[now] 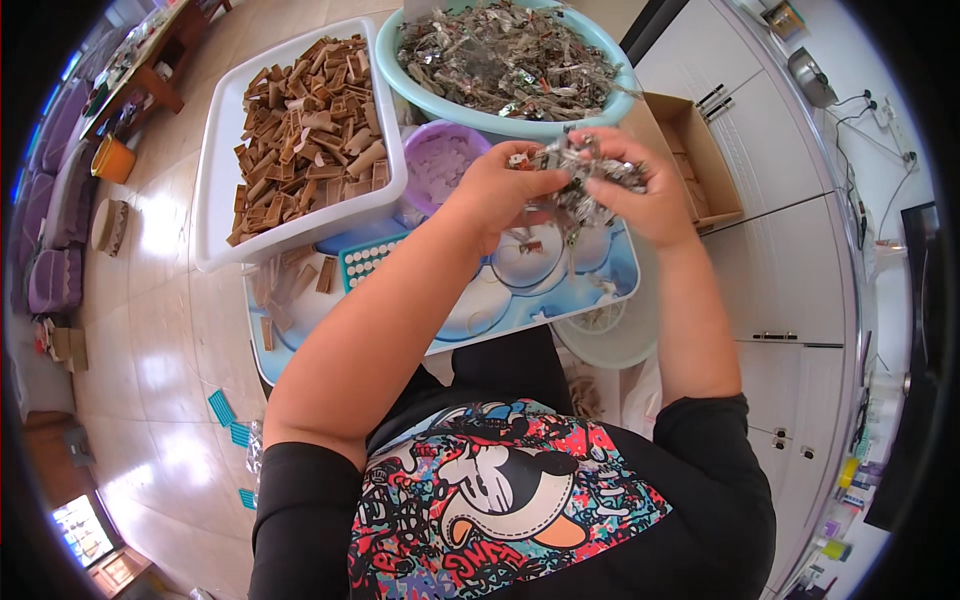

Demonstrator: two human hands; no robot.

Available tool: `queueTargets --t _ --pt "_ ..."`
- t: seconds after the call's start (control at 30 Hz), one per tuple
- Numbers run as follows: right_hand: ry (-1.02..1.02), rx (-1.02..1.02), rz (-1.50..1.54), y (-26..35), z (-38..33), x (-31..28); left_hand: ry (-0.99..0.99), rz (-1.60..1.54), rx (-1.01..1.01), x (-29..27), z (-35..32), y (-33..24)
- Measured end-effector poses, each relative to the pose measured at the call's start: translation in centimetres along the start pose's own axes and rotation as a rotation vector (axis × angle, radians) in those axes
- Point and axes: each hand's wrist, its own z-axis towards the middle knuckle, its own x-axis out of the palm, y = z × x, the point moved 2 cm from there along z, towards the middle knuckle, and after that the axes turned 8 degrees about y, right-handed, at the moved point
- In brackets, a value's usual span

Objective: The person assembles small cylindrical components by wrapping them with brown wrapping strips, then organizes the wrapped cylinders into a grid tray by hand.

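Between my hands, above the blue patterned table [480,325], is a tangled clump of small shiny parts [580,190], silvery and clear, whose exact kind I cannot make out. My left hand [500,190] grips its left side with thumb and fingers. My right hand [648,190] has its fingers curled round the other side. A few strands dangle below. Just beyond, a light blue basin [388,75] is heaped with similar shiny pieces. Close to my left hand stands a purple bowl [412,172] with whitish translucent pieces. Partly behind my left forearm lies a teal tray [352,268] with round white pieces.
A white tub [212,190] of small brown pieces overlaps the table's far left. Several loose brown pieces [325,275] lie by it. An open cardboard box [725,200] stands at right before white cabinets [775,270]. A pale bucket [625,345] sits below the table's right edge.
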Motion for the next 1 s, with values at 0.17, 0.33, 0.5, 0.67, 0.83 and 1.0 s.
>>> queueTargets --t 0.17,0.33,0.5,0.67,0.83,1.0 --pt "-0.129 0.107 0.26 -5.4 -3.0 1.1 -0.216 0.268 0.133 -1.0 1.8 0.6" --pt "-0.232 0.342 0.379 -7.8 -4.7 2.0 -0.285 0.359 0.232 0.0 1.5 -1.2" --pt "-0.198 0.4 0.516 -8.6 -5.1 2.9 -0.253 0.436 0.34 1.5 1.1 -2.7" --pt "0.012 0.373 0.06 -6.3 -4.2 3.8 -0.302 0.618 0.439 1.7 0.6 -3.5" --pt "-0.069 0.33 -0.11 -9.1 -5.9 2.8 -0.255 0.571 0.462 2.5 0.6 -3.9" --pt "-0.174 0.331 0.05 -4.9 -5.0 3.1 -0.233 0.701 0.517 2.5 0.8 -3.2"
